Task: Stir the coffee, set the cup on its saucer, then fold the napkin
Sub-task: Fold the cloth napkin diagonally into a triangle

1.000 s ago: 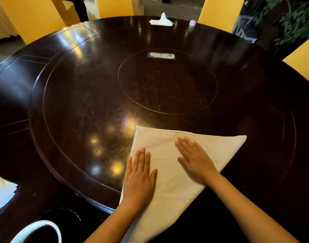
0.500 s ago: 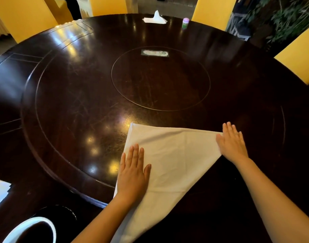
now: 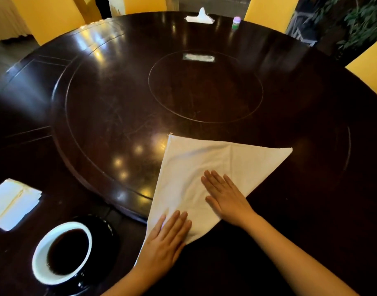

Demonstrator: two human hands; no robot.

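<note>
table [image 3: 119, 103]: big round dark wood, glossy, light spots reflected; raised inner turntable with a thin inscribed circle at centre; small pale label near far side of that circle.
chairs [image 3: 53, 16]: yellow, ranged round far edge and right side.
napkin [image 3: 196, 174]: white cloth, folded to a triangle, flat on table right of centre; one corner far-left, one pointing right, one toward near edge under left hand; lies partly on turntable, partly over its rim onto outer ring; faint crease down the middle.
right hand [image 3: 226, 195]: palm down, flat on napkin near its lower right edge; fingers straight and close together, pointing far-left; holding nothing, pressing cloth.
left hand [image 3: 164, 242]: palm down on near corner of napkin; fingers straight, narrow gaps, pointing far-right; gripping nothing; heel of hand past cloth edge onto table.
saucer [image 3: 107, 233]: dark, glossy, near-left, on outer ring; mostly covered by cup.
cup [image 3: 39, 263]: white rim, sits on saucer, upright; dark coffee inside; just left of left forearm, not touching napkin.
paper stack [image 3: 12, 201]: white folded sheets, left edge, beyond cup; thin pale stick lying across it, kind unclear.
tissue [image 3: 201, 17]: white, peaked, far edge of table.
small bottle [image 3: 236, 22]: green with pink cap, far edge, right of tissue.
</note>
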